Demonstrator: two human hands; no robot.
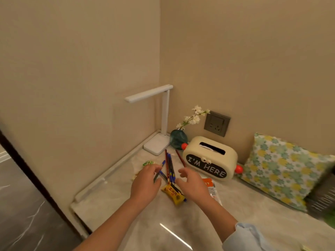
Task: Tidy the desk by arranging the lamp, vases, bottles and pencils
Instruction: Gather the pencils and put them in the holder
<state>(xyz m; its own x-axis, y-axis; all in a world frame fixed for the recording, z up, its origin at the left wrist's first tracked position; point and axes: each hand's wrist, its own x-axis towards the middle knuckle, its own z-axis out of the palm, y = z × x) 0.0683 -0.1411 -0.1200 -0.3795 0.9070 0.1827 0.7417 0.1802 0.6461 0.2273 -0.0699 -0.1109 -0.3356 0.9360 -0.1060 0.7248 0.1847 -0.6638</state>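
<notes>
In the head view, a pale marble-patterned desk (112, 201) was seen set into a corner of beige walls. The white lamp (164, 113) was stood at the far corner, its base against the wall edge and its head turned to the left. A dark teal vase (178, 139) with white flowers (194, 116) was placed just beside the lamp's base, touching or nearly touching a cream tissue box (210, 158) lettered "I'M HERE". The pencils (169, 165) were laid in a loose bundle on the desk between the lamp's base and the two hands, with one red pencil (181, 158) lying apart beside the tissue box. The left hand (146, 180) was reached forward, and a blue pen (159, 171) was pinched between its thumb and curled fingers, the pen tilted with its far end raised. The right hand (192, 183) was held apart from the left, its fingers spread and loosely bent, with nothing gripped; whether it touched the desk could not be told. A yellow snack packet (173, 193) was seen lying between the hands, over the near ends of the pencils. A green wrapper (148, 163) was partly hidden beyond the left hand, and an orange-and-white packet (211, 187) lay under the right hand. A floral cushion (286, 171) was leaned against the wall to the right, under a grey wall socket (216, 123).
</notes>
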